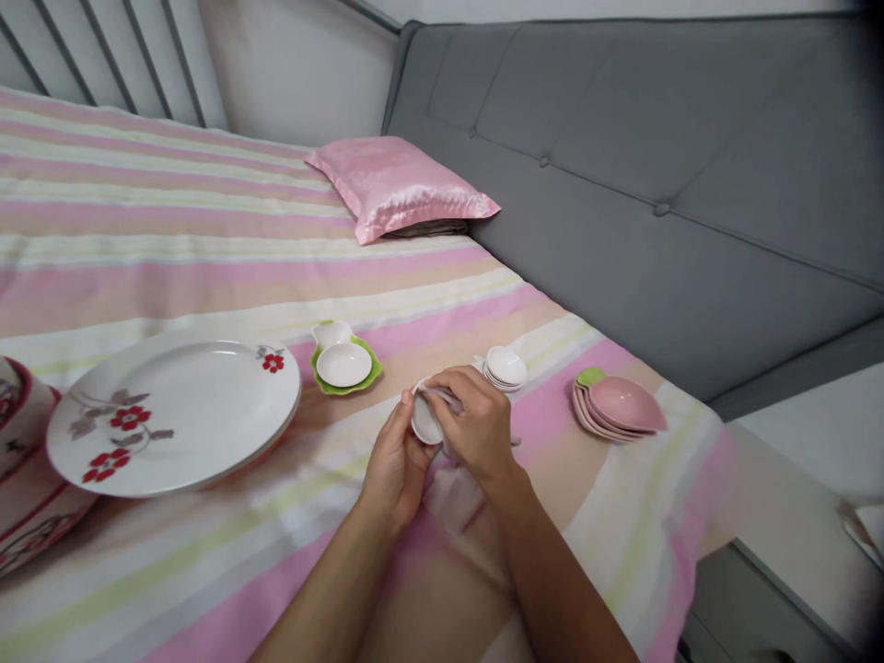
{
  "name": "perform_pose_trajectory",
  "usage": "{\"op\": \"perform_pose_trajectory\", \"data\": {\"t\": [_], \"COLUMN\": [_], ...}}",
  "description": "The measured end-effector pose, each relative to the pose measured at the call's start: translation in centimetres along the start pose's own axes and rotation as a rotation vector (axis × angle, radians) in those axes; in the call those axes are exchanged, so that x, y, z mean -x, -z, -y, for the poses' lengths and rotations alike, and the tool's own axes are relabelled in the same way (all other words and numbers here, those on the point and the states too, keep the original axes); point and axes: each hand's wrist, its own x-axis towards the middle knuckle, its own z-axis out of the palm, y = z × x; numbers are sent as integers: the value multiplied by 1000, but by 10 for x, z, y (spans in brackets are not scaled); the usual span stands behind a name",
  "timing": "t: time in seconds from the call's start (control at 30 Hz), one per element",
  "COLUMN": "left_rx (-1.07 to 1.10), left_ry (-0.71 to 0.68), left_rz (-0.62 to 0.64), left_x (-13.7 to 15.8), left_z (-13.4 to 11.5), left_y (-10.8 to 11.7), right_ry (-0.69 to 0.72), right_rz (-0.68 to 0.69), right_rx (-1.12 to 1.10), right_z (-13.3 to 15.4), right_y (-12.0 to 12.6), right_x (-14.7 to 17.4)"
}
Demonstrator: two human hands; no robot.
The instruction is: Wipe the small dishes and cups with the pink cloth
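Observation:
My left hand (399, 460) is closed around a small white dish (425, 424), held tilted above the bed. Pinched in my right hand (476, 419) is a greyish-pink cloth (448, 398), pressed against the dish's rim and inside. Some of the cloth hangs below my right hand. Just beyond that hand sits a stack of small white dishes (507, 366), partly covered by my fingers. Left of my hands, a white dish (344, 365) lies on green leaf-shaped dishes (373, 373). Pink dishes (625, 405) with a green leaf-shaped tip are stacked to the right.
Large white plates with red flowers (186, 414) are stacked at left, beside a red-and-white patterned container (34, 497) cut off by the frame. A pink satin pillow (407, 184) lies far back on the striped bed sheet (241, 285). The grey padded headboard (622, 138) borders the right side.

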Motion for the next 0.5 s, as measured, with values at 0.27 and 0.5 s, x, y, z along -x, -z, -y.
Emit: {"op": "perform_pose_trajectory", "data": {"t": [0.27,0.5], "left_rx": [30,28], "left_ry": [27,45], "left_rz": [9,3], "left_x": [-1,0], "left_z": [-1,-3], "left_y": [-1,0], "right_ry": [-63,-230], "right_rz": [90,267], "right_rx": [-208,-429], "right_z": [4,3], "right_y": [1,3], "right_x": [-2,-1]}}
